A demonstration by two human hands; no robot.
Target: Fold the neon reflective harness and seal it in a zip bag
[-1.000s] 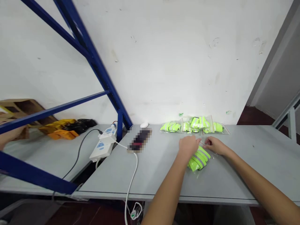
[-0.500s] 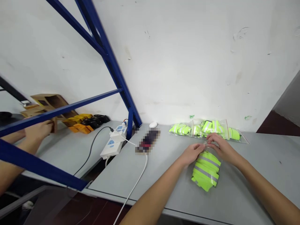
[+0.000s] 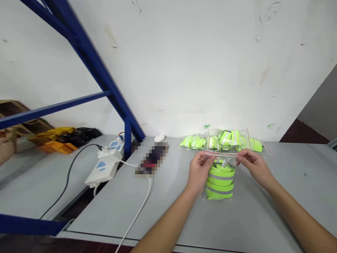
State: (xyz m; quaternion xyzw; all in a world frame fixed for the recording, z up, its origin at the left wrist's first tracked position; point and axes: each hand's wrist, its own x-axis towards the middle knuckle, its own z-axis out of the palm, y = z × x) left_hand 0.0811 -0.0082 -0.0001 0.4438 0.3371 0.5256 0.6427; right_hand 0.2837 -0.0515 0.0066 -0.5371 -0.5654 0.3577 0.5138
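Note:
A clear zip bag [image 3: 220, 182] with folded neon-yellow fabric and grey reflective strips inside hangs between my hands, just over the grey table. My left hand [image 3: 199, 169] pinches the left end of its red-lined top edge between thumb and fingers. At the other end of that edge, my right hand [image 3: 253, 163] grips the corner the same way. The top edge is drawn out straight and wide. Behind it, against the wall, lie several similar bags of neon-yellow reflective fabric [image 3: 231, 139].
A pixelated phone [image 3: 152, 160] with a white cable lies left of my arms, near a white round object [image 3: 159, 138]. Past the blue metal frame [image 3: 127, 133] are a white power strip [image 3: 105, 163], yellow and black packets [image 3: 65, 138] and another person's hand [image 3: 5, 150].
The bag's top went from bunched between my close-set hands to stretched wide, with my hands farther apart. The view has shifted right; the other person's arms have mostly left it.

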